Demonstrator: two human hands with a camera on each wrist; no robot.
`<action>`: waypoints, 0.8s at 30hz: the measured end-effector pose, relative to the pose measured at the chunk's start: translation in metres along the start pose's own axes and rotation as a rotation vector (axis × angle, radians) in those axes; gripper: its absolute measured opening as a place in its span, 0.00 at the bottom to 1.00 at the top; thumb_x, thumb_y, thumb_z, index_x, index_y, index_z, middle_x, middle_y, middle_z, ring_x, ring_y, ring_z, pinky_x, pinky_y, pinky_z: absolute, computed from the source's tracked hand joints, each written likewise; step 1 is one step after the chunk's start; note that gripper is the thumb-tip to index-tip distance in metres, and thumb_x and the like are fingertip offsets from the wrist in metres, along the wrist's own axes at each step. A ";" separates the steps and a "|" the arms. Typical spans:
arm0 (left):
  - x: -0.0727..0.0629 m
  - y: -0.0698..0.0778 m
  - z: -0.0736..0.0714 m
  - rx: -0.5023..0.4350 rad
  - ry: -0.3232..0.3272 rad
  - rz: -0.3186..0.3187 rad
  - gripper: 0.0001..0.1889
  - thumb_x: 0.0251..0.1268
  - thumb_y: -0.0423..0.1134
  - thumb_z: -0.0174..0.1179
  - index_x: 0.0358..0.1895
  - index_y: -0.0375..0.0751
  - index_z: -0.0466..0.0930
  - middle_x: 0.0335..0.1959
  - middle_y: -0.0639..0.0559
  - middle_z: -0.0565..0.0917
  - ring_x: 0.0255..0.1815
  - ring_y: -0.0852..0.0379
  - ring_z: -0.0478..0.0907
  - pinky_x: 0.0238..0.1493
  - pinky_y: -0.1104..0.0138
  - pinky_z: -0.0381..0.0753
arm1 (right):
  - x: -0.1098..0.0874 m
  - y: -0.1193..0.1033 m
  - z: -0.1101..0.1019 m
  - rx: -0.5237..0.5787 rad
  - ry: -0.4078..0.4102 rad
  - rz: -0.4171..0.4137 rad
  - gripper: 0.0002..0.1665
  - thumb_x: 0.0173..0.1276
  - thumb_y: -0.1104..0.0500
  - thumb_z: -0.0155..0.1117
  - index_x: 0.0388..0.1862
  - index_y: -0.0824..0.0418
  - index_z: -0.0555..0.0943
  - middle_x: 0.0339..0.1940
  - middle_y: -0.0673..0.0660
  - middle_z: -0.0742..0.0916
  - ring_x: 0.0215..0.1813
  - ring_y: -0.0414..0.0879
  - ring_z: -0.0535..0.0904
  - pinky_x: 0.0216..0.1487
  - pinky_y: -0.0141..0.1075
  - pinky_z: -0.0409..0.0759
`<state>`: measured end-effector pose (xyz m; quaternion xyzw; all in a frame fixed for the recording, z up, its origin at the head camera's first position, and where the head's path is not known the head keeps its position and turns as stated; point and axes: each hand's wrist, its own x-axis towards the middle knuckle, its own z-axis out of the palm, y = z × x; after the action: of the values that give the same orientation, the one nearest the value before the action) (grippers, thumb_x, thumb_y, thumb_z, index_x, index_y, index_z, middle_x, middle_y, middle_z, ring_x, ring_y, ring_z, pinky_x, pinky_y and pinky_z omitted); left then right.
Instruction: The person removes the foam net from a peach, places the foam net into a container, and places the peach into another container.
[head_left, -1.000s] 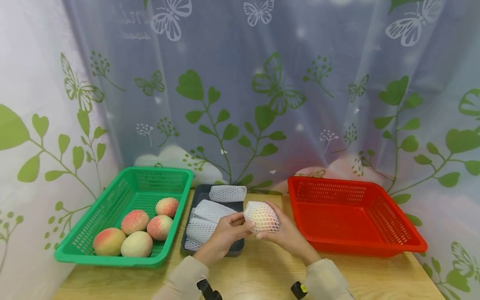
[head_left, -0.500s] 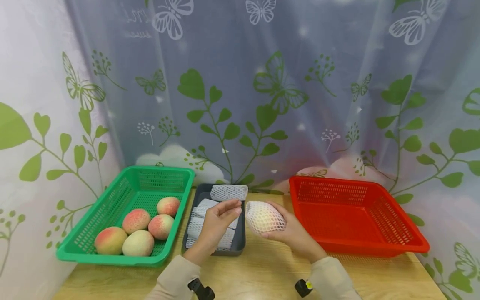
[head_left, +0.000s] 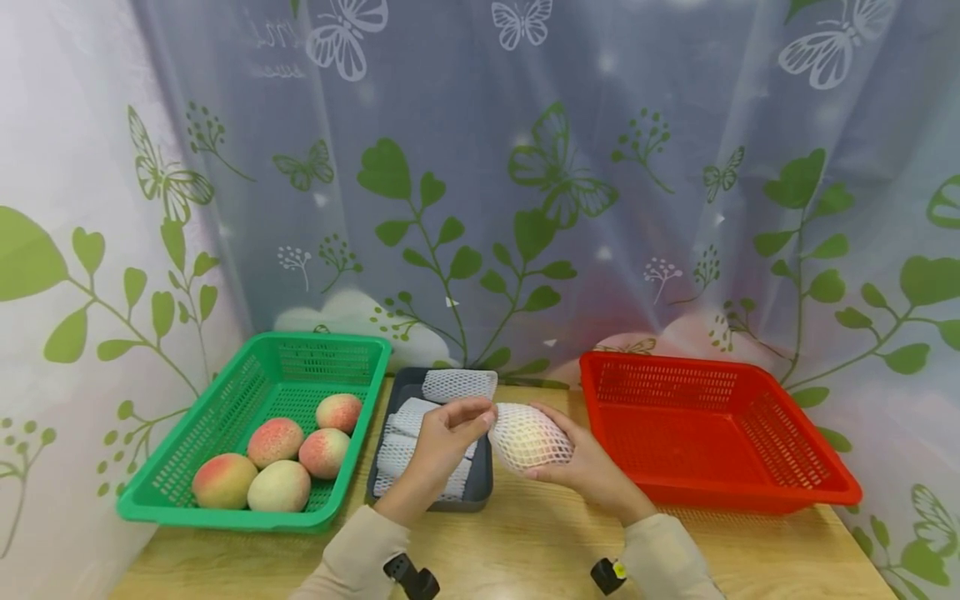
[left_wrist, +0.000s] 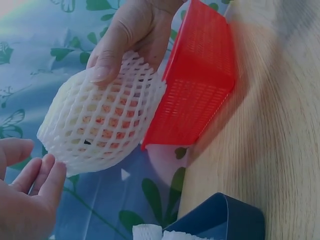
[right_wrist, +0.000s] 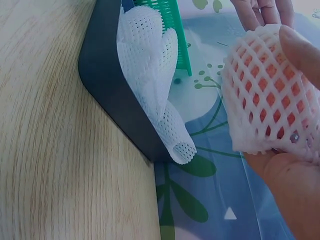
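Observation:
A peach in a white foam net sleeve (head_left: pixel 528 439) is held up over the table between my hands. My right hand (head_left: pixel 594 473) grips it from the right, thumb and fingers curled round the netting, as the left wrist view also shows. My left hand (head_left: pixel 441 446) is at the sleeve's left end. In the left wrist view its fingertips (left_wrist: pixel 56 172) touch the net's edge, while the thumb stands apart from them. Reddish skin shows through the mesh. Below and left of my hands, a dark grey tray (head_left: pixel 480 498) holds several flat foam net sleeves (head_left: pixel 459 384).
At the left, a green basket (head_left: pixel 217 521) contains several bare peaches (head_left: pixel 279 487). A red basket (head_left: pixel 675 454) stands at the right. Behind them hangs a printed curtain (head_left: pixel 465 208), and the wooden table (head_left: pixel 517 542) runs along the front.
My left hand first drew back left from the net sleeve, then returned to its end. The right hand shifted slightly right with the peach and turned it a little.

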<state>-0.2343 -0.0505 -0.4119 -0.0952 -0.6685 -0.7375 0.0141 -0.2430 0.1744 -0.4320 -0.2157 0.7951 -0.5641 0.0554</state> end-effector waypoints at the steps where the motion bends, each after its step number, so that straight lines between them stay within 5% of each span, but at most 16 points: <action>1: 0.000 0.000 0.001 0.004 0.002 -0.003 0.16 0.64 0.36 0.62 0.52 0.29 0.79 0.49 0.42 0.83 0.49 0.58 0.80 0.52 0.69 0.78 | 0.000 0.000 0.000 0.002 -0.001 0.000 0.50 0.52 0.58 0.78 0.72 0.45 0.64 0.64 0.60 0.74 0.54 0.54 0.75 0.53 0.39 0.78; 11: -0.001 -0.009 -0.002 0.118 -0.025 -0.028 0.13 0.65 0.33 0.61 0.50 0.30 0.82 0.48 0.40 0.84 0.48 0.54 0.82 0.47 0.66 0.82 | -0.001 0.001 -0.003 -0.018 0.001 -0.012 0.50 0.52 0.58 0.78 0.72 0.45 0.64 0.65 0.60 0.73 0.55 0.55 0.75 0.54 0.39 0.78; 20: -0.003 -0.015 -0.009 0.045 -0.256 -0.048 0.27 0.62 0.28 0.61 0.65 0.27 0.68 0.63 0.32 0.72 0.62 0.39 0.72 0.55 0.61 0.79 | -0.002 0.005 -0.003 -0.029 -0.010 -0.017 0.50 0.52 0.56 0.77 0.73 0.44 0.63 0.67 0.59 0.73 0.58 0.53 0.73 0.54 0.35 0.76; 24: -0.003 -0.017 -0.009 0.019 -0.289 -0.059 0.31 0.60 0.29 0.62 0.67 0.25 0.63 0.65 0.30 0.69 0.65 0.38 0.70 0.56 0.63 0.78 | -0.002 0.006 -0.002 -0.019 0.002 -0.012 0.50 0.51 0.55 0.78 0.72 0.42 0.64 0.67 0.56 0.74 0.58 0.51 0.73 0.54 0.33 0.75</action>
<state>-0.2346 -0.0580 -0.4303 -0.1805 -0.6731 -0.7097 -0.1033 -0.2434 0.1791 -0.4374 -0.2203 0.7991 -0.5572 0.0491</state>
